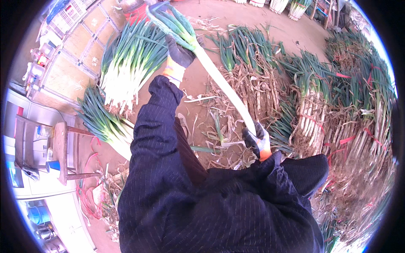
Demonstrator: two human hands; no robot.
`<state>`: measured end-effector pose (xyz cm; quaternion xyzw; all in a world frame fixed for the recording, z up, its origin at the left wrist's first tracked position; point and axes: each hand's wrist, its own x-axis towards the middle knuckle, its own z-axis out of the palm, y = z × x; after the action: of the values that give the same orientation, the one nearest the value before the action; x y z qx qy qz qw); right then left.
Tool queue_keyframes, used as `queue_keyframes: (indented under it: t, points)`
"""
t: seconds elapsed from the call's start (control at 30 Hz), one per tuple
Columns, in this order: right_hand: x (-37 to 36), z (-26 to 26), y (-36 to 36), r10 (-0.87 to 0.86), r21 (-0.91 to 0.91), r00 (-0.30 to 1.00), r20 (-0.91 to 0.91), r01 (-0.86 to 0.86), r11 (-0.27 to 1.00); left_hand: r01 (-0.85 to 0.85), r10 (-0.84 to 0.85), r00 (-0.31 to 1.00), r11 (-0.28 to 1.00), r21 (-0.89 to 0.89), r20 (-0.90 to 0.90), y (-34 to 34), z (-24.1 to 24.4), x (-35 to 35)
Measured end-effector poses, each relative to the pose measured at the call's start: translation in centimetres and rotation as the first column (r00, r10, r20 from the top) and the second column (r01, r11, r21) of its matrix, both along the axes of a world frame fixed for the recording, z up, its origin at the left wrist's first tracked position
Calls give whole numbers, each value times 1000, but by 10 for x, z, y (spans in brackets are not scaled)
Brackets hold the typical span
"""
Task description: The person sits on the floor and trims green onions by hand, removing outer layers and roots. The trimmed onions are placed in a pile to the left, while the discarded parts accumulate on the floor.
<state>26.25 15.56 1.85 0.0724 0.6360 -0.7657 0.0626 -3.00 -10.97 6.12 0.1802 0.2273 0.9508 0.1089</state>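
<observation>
A long green onion [223, 83] with a clean white stalk slants across the view in front of me. My left hand [180, 53], in a dark-coated work glove, grips it where the green leaves begin. Around its lower white end my right hand [257, 140] is closed, in a matching glove, hiding the root end. Left of the stalk lies a heap of clean green onions [126, 69], with their white ends towards me. Dry peelings [227, 126] litter the floor below the held stalk.
Untrimmed green onions [253, 76] with brown husks lie ahead. Tied bundles [311, 107] and a large pile [357, 126] fill the right. More clean onions [107, 123] lie at left, near a wooden chair [61, 148]. A red bucket [134, 14] stands at the back left.
</observation>
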Motion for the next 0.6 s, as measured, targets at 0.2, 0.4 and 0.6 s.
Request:
queue_keyframes:
  t: [0.2, 0.4, 0.6]
  points:
    - [8, -4, 2, -122, 263, 990, -67, 135, 955, -82, 79, 992, 996, -23, -97, 3, 4, -3]
    - [-19, -31, -12, -183, 191, 912, -366, 266, 945, 84, -49, 987, 971, -224, 155, 86, 0, 72]
    - [-62, -39, -26, -143, 351, 827, -544, 379, 856, 235, -104, 912, 925, -298, 396, 142, -12, 146]
